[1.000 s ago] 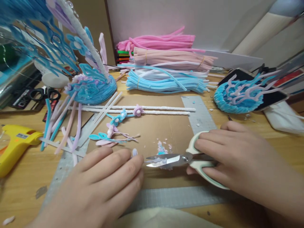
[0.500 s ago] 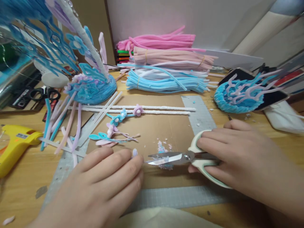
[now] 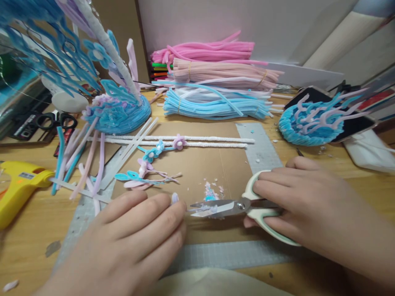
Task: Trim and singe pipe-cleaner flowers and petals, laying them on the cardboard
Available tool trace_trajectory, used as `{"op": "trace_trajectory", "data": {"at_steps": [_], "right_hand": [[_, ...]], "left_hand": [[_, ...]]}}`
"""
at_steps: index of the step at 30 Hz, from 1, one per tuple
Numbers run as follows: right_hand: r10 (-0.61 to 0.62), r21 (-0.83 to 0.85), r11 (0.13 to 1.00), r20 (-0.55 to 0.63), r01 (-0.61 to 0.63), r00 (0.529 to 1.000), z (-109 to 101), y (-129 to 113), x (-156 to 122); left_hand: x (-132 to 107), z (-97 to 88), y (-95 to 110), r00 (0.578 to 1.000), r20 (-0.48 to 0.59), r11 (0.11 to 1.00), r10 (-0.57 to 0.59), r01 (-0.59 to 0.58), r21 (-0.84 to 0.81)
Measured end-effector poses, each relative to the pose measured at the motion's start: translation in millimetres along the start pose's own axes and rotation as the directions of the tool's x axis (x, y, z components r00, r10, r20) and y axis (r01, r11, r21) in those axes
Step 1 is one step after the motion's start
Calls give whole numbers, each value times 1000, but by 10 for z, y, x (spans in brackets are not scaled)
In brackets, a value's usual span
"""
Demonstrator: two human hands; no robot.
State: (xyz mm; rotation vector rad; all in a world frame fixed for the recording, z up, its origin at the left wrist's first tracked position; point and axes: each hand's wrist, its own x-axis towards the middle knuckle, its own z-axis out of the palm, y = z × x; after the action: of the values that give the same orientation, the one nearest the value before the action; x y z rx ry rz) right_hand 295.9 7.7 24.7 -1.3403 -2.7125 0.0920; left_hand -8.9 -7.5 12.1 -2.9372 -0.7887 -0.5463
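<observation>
My right hand (image 3: 308,205) grips white-handled scissors (image 3: 234,207), blades slightly apart and pointing left over a brown cardboard sheet (image 3: 197,172). My left hand (image 3: 132,242) pinches a small lilac pipe-cleaner piece (image 3: 175,198) between its fingertips, right at the blade tips. Fluffy trimmings (image 3: 211,192) in blue and pink lie just behind the blades. Small pipe-cleaner flowers (image 3: 148,168) on stems rest on the cardboard further back.
Bundles of pink, peach, white and blue pipe cleaners (image 3: 216,82) are stacked at the back. A tall blue pipe-cleaner sculpture (image 3: 114,111) stands back left, a smaller blue piece (image 3: 311,123) at right. A yellow glue gun (image 3: 18,187) and black scissors (image 3: 55,121) lie left.
The scissor blades closed a little half a second ago and have opened slightly again. Both hands stay in the same place.
</observation>
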Motion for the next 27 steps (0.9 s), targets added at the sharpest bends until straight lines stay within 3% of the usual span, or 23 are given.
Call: {"op": "trace_trajectory", "data": {"at_steps": [7,14,27], "right_hand": [[33,-14,999,15,-33,999,6,14,-43],[-4,-42,999,-43,3,999,43,17,-25],[-26,-4,1000,-43,26,999,43,-13,-5]], "left_hand": [[25,3,-8,1000,-2,1000,-2,2,-1],[16,22,-8,1000,-21,1000,12,-12,-20],[7,26,0,999,-18,999,32,-32,-17]]}}
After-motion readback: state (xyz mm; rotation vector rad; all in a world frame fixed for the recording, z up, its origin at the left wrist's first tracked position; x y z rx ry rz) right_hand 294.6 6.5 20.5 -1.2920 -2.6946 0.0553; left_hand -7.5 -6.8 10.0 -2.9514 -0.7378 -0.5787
